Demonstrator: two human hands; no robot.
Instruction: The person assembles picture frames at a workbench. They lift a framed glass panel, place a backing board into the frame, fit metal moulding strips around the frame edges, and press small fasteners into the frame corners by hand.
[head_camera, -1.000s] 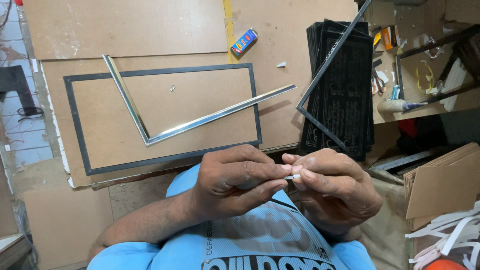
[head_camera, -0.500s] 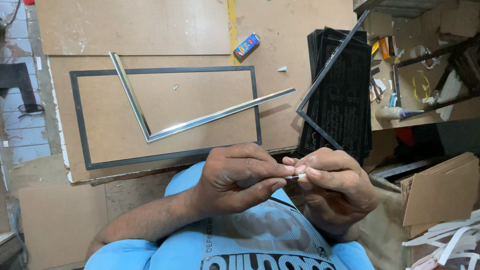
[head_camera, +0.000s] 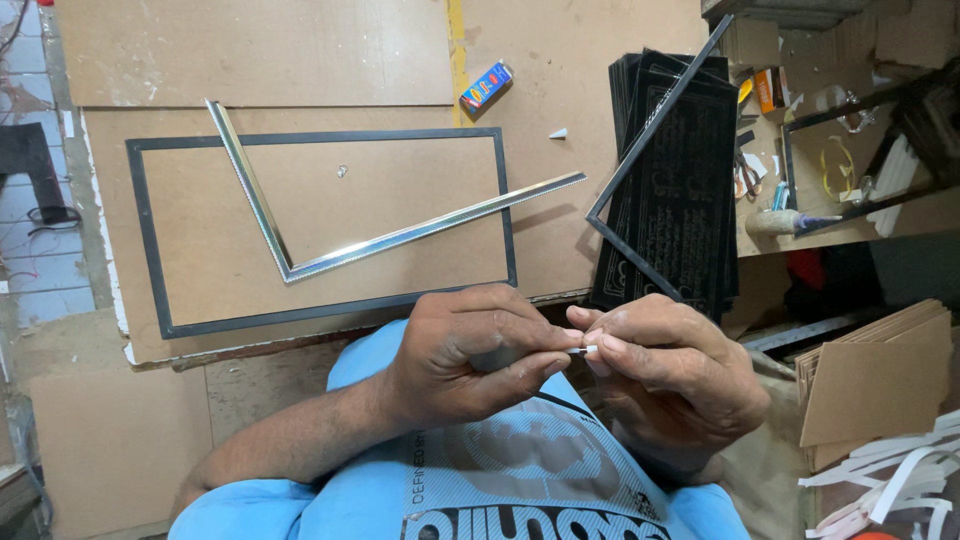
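we cannot make out what the small white piece (head_camera: 582, 350) is: only a short stub of it shows between the fingertips, and the rest is hidden inside the two hands. the left hand (head_camera: 470, 350) is curled nearly closed, thumb and forefinger pinched on the left end of the piece. the right hand (head_camera: 665, 375) is curled the same way, its fingertips pinched on the right end, so both hands have hold of it at once. the visible stub lies with its long axis running left to right, roughly level, one end pointing into each hand. it sits just above the person's chest, over the blue shirt (head_camera: 480, 480), near the front edge of the counter (head_camera: 580, 90) and not touching it.

the forearms are cut off by the lower edge of the view, and the print on the shirt is partly out of frame.

on the counter, well apart from the hands, a thin black rectangular frame (head_camera: 150, 260) lies flat on a brown board. a silver v-shaped moulding (head_camera: 400, 238) rests across it, corner pointing toward us. to the right a black angled moulding (head_camera: 640, 170) leans over a stack of dark sheets (head_camera: 690, 200). a small colourful box (head_camera: 486, 85) lies further back.
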